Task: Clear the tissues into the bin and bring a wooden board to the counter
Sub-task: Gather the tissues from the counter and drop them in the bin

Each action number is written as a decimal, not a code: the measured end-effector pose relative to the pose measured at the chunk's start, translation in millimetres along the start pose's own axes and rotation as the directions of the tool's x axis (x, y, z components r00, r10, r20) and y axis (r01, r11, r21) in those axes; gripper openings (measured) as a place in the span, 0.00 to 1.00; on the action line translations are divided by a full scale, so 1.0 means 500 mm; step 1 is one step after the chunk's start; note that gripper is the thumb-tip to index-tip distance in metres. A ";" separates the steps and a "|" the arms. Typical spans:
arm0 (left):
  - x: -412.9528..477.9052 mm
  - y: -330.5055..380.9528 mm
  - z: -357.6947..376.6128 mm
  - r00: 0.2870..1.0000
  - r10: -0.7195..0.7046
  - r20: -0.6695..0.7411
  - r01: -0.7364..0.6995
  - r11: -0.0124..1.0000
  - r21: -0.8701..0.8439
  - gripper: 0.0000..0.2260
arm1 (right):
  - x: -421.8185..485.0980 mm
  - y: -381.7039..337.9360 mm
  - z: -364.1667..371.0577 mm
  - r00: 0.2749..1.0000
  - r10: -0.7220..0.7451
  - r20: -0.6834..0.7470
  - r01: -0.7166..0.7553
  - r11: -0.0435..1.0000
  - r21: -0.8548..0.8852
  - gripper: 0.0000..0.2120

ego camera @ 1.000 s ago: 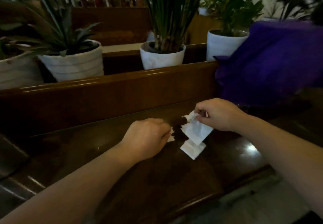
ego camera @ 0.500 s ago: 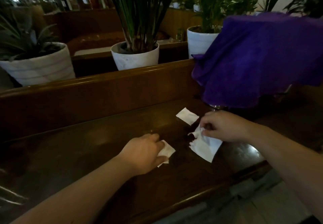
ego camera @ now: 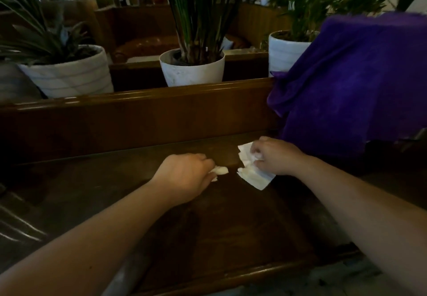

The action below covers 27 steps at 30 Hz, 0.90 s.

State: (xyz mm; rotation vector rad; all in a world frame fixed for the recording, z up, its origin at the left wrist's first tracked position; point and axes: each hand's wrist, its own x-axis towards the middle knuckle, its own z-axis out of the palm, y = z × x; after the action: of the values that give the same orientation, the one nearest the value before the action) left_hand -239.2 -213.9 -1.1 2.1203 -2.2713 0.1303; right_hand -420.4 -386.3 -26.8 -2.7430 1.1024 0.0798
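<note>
A dim room of dark wood, with the table [ego camera: 208,226] backed by a raised wooden ledge [ego camera: 138,108] along its far edge. The right hand [ego camera: 277,157] is closed on a bunch of white tissues [ego camera: 251,173], fingers pinching the crumpled top while a flat sheet hangs down to the tabletop; the loose piece that lay a little farther back half a second ago is now gathered into this bunch. The left hand [ego camera: 184,175] is closed on a small tissue scrap [ego camera: 220,170], which peeps out past its fingertips, low over the middle of the table. Both hands have drawn closer to the far edge than before. No stray tissue shows on the wood now, so the gathering looks finished and the carry to the bin comes next; neither bin nor wooden board is in view. Beyond the ledge stand three white plant pots [ego camera: 191,69], and a purple cloth [ego camera: 351,83] drapes over something at the far right corner.
</note>
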 end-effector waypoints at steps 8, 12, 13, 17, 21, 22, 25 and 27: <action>-0.015 0.003 -0.013 0.996 0.022 -0.089 -0.021 1.000 0.012 0.14 | -0.027 -0.013 0.005 0.999 0.037 0.006 -0.037 0.997 -0.064 0.13; -0.040 0.015 -0.021 0.986 0.092 -0.136 -0.092 0.996 0.008 0.14 | -0.094 -0.035 0.003 0.998 0.041 -0.039 -0.042 0.999 -0.033 0.10; -0.047 0.019 -0.022 0.983 0.109 -0.144 -0.109 0.994 0.008 0.14 | -0.117 -0.042 0.003 0.997 0.052 -0.058 -0.052 0.999 -0.008 0.09; -0.081 0.044 -0.022 0.969 0.183 -0.165 -0.185 0.983 0.004 0.14 | -0.224 -0.075 0.005 0.981 0.136 -0.137 -0.123 0.987 0.102 0.04; -0.125 0.098 -0.025 0.938 0.299 -0.178 -0.312 0.949 -0.050 0.12 | -0.369 -0.123 0.021 0.950 0.265 -0.164 -0.236 0.956 0.176 0.04; -0.135 0.114 -0.019 0.930 0.325 -0.173 -0.339 0.939 -0.063 0.11 | -0.406 -0.132 0.031 0.938 0.297 -0.179 -0.262 0.945 0.195 0.05; -0.167 0.176 0.015 0.876 0.436 -0.206 -0.456 0.888 -0.061 0.12 | -0.521 -0.153 0.073 0.895 0.394 -0.210 -0.343 0.907 0.243 0.05; -0.186 0.226 0.039 0.835 0.500 -0.228 -0.529 0.845 -0.085 0.12 | -0.600 -0.159 0.103 0.853 0.480 -0.202 -0.427 0.867 0.258 0.06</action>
State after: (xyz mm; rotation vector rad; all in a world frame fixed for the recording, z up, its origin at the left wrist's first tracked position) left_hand -344.7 -115.3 -32.3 1.3087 -2.5709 0.1718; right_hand -581.5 -116.2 -29.9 -2.2990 1.7131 -0.3247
